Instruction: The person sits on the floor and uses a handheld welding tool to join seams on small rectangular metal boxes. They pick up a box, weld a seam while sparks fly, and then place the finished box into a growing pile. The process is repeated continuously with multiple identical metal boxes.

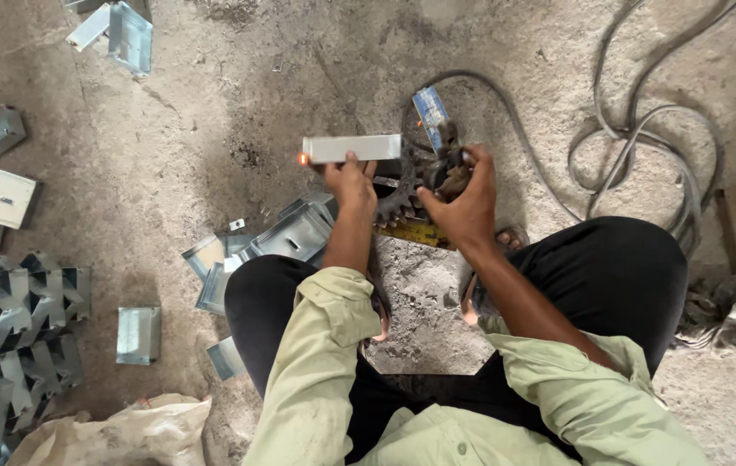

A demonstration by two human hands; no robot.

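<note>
Seen from above, a person squats on a dusty concrete floor (212, 112). At far left, a stack of folded sheet-metal brackets (18, 332) lies in neat rows, seemingly finished, with loose metal boxes (7, 198) scattered above it and a pale sack (126, 431) below. Nearer the knees, a small heap of bent metal pieces (277, 237) waits, so more work appears left. The left hand (350, 181) grips a flat rectangular metal piece (352, 147) from below, fingers closed on its edge; an orange glow (303, 159) shows at its left end. Just right, a rusty toothed gear (394, 203) sits on the floor. The right hand (463, 194) is closed around a dark welding holder (447, 164). Grey cables (644, 147) loop at right, well apart from the hands, and crumpled cloth (735, 315) lies at the edge.
</note>
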